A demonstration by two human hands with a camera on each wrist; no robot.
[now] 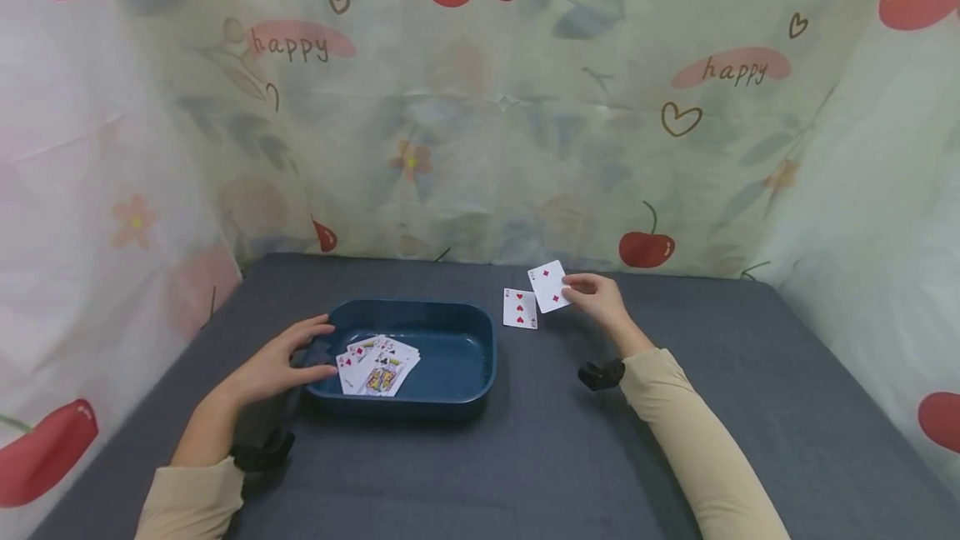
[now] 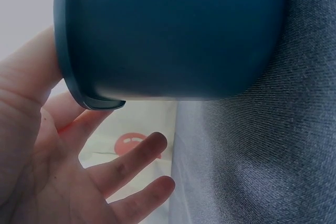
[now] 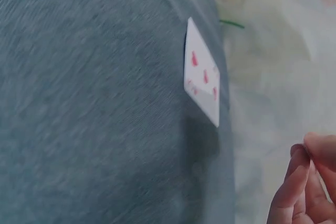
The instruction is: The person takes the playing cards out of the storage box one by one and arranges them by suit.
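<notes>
- Tray [image 1: 461,361] stands on table [image 1: 420,477], left of centre.
- Pile of cards [image 1: 384,369] lies in tray, in its left half.
- Left hand [image 1: 273,365] at tray's left end, touching rim.
- Loose card [image 1: 520,308] lies on table, just right of tray.
- Held card [image 1: 548,287] is right of loose card and slightly farther back, between it and right hand [image 1: 602,302].
- Curtain [image 1: 487,157] hangs behind table.

Left end of blue tray [image 1: 453,357] is blocked by left hand [image 1: 273,361] | tray's right half can be entered from above | right hand [image 1: 597,302] to tray: low path is crossed by lying card [image 1: 513,312] | rear is bounded by patterned cloth [image 1: 480,190]
</notes>
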